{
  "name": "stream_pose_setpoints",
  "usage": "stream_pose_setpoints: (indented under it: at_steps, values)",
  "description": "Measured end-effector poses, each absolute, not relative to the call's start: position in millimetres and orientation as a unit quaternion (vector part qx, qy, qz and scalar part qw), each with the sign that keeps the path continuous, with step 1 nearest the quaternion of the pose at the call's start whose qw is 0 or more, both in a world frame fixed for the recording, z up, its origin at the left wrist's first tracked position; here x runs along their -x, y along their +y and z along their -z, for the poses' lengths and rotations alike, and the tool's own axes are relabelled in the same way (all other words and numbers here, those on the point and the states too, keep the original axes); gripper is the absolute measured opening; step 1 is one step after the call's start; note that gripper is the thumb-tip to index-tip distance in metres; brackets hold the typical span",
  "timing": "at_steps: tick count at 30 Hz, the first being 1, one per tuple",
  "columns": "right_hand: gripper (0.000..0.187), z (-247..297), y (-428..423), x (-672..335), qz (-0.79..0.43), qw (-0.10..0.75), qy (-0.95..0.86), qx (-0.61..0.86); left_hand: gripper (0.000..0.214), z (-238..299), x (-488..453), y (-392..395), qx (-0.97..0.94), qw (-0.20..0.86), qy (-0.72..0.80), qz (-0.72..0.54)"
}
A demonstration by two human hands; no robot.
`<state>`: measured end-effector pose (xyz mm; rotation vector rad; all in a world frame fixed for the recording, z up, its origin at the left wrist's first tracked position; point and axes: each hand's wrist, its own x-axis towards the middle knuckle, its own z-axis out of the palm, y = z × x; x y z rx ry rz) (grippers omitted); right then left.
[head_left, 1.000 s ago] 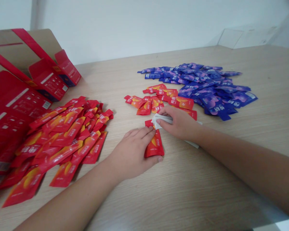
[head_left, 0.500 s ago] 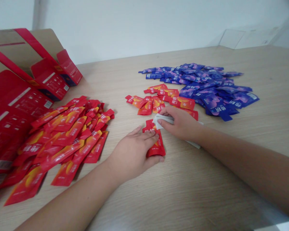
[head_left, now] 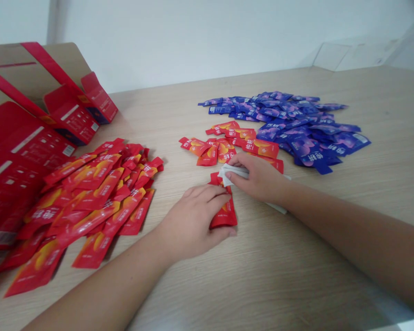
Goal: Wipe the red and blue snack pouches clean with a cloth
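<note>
Left hand (head_left: 195, 218) loosely spread over 1 red pouch (head_left: 227, 214), right hand (head_left: 257, 178) pinching a folded white cloth (head_left: 236, 172).
The pouch lies on the desk (head_left: 262, 276), cloth at its upper end; farther out, a red pouch pile (head_left: 101, 188) left, blue pouch pile (head_left: 296, 124) right.

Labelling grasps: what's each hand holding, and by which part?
Right hand: white cloth or tissue, pinched at a folded part. Left hand: laid over the left side of a red sachet; can't tell whether it grips.

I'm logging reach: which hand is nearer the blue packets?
Right. The right hand is front-left of the blue packets; the left hand, farther off, is on a red packet.
</note>
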<state>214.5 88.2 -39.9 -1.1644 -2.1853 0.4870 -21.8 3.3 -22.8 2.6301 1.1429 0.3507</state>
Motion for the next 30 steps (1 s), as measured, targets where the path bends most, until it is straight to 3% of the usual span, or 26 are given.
stream_pose_setpoints:
  at_steps: [2,5,12,21,25,30]
  values:
    - [0.018,40.6,88.6,-214.4,-0.185,0.308,-0.826,0.435,0.086,24.6,22.1,3.2,-0.895,0.11,0.419,-0.107]
    - [0.018,42.1,89.5,-214.3,-0.183,0.313,-0.825,0.434,0.092,26.2,21.6,4.3,-0.884,0.109,0.447,-0.076]
    - [0.019,44.2,90.4,-214.3,-0.174,0.315,-0.824,0.438,0.08,22.0,20.6,7.9,-0.881,0.132,0.45,-0.063]
    - [0.019,42.8,90.0,-215.0,-0.175,0.308,-0.825,0.44,0.047,15.0,19.1,4.3,-0.896,0.141,0.415,-0.075]
    - [0.018,42.1,89.5,-214.8,-0.177,0.307,-0.826,0.439,0.032,16.8,19.9,3.5,-0.912,0.151,0.369,-0.097]
    - [0.018,45.0,91.2,-215.6,-0.171,0.317,-0.819,0.446,0.027,20.7,17.3,-1.5,-0.945,0.114,0.293,-0.096]
